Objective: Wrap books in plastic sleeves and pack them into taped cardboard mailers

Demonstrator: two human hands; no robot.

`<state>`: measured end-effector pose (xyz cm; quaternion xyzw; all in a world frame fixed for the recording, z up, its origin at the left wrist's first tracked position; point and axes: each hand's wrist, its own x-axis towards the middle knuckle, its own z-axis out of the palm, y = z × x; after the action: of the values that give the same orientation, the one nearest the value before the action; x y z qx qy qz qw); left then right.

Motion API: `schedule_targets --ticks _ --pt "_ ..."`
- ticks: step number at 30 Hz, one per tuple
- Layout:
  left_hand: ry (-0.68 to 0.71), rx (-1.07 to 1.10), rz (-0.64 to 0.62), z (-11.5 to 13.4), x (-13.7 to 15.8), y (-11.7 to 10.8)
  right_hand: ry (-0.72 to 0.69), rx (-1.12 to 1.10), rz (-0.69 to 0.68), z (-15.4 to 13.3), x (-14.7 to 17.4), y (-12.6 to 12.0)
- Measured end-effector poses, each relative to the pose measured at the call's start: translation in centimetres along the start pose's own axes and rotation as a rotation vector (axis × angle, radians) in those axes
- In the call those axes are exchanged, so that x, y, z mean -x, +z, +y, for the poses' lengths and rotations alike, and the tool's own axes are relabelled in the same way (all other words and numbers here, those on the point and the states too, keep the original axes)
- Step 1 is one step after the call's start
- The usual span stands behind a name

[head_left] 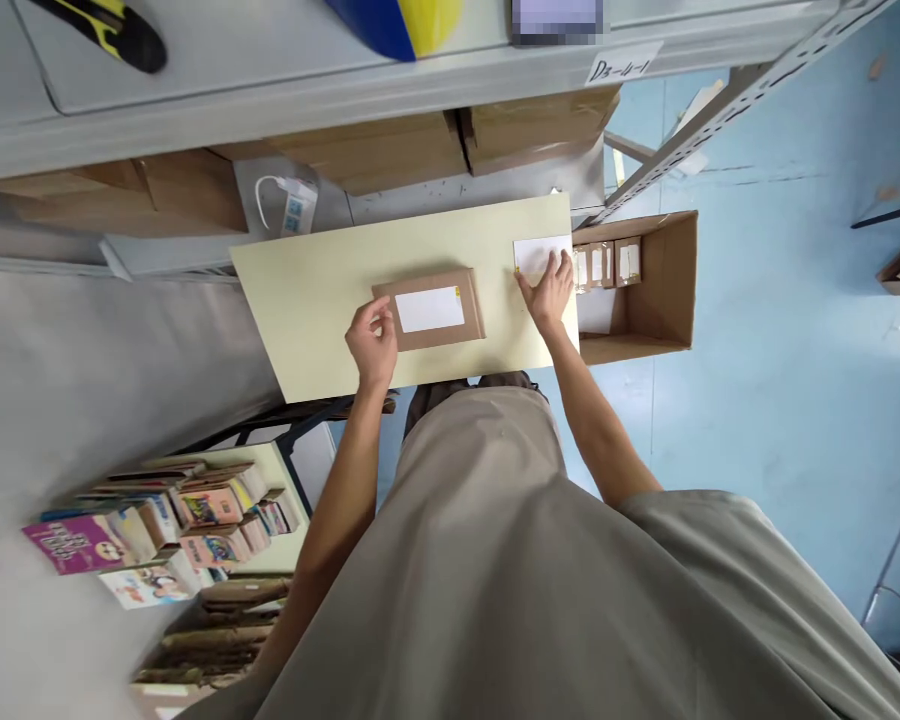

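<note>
A flat brown cardboard parcel (427,338) lies on the pale yellow tabletop (307,330), with a white label (430,309) on its upper face. At the parcel's left edge is my left hand (373,342), its fingers curled in towards the thumb. Whatever those fingers hold, if anything, is too small to make out. My right hand (549,292) rests with spread fingers on the near edge of some white label sheets (536,250) at the table's right end. A small yellow mark shows beside its thumb.
An open cardboard box (671,285) with several small labelled cartons (628,262) adjoins the table's right end. Behind the table, a grey shelf (420,85) holds large cartons (390,150) and a white power strip (298,207). Books (210,505) stand at lower left.
</note>
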<state>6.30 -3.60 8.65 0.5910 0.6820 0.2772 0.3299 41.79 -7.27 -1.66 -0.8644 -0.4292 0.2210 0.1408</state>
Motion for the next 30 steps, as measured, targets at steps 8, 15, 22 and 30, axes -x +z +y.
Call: schedule_targets --ticks 8,15,22,30 --pt "0.147 0.093 -0.196 6.2 1.0 6.6 0.179 0.116 -0.047 -3.9 -0.8 3.1" --pt "0.196 0.174 -0.295 7.3 2.7 8.3 0.156 0.148 -0.053 -3.1 -1.0 2.7" --pt "0.206 0.188 -0.405 8.4 3.0 10.3 0.051 0.057 -0.031 -3.0 -0.5 1.1" --pt "0.084 0.26 -0.527 10.6 2.0 13.3 0.146 -0.018 -0.085 -3.2 -1.2 -1.5"
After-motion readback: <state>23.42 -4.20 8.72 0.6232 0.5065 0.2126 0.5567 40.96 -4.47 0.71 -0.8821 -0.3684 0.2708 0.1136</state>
